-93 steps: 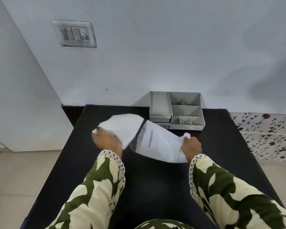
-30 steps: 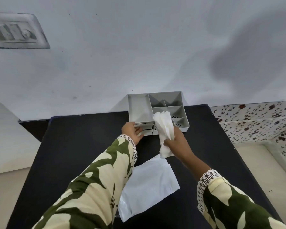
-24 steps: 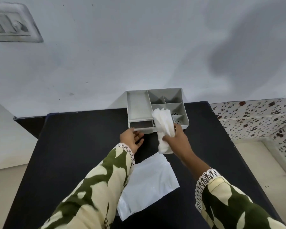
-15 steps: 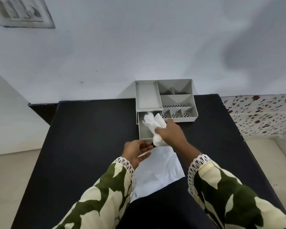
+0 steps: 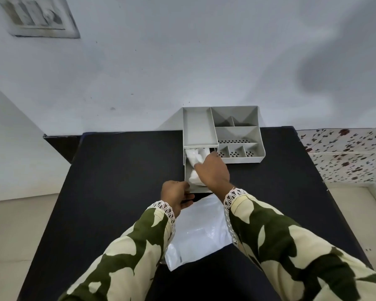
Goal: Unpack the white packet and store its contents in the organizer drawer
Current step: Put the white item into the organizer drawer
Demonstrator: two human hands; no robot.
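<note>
Head view — right hand (image 5: pixel 213 171) presses white contents (image 5: pixel 193 158) into drawer (image 5: pixel 188 170).

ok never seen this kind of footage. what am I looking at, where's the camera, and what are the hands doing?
No machine here: a person works with two bare hands, filmed by one wide-angle camera worn on the head, looking forward and down. The patterned sleeves at the bottom are the person's own arms.

A black table stands against a wall. At its far edge sits a grey organizer with several open compartments and a pulled-out drawer. The right hand presses crumpled white material into that drawer. The left hand is at the drawer's front corner, seemingly steadying it. The white packet lies flat on the table near the person, partly under the arms.
</note>
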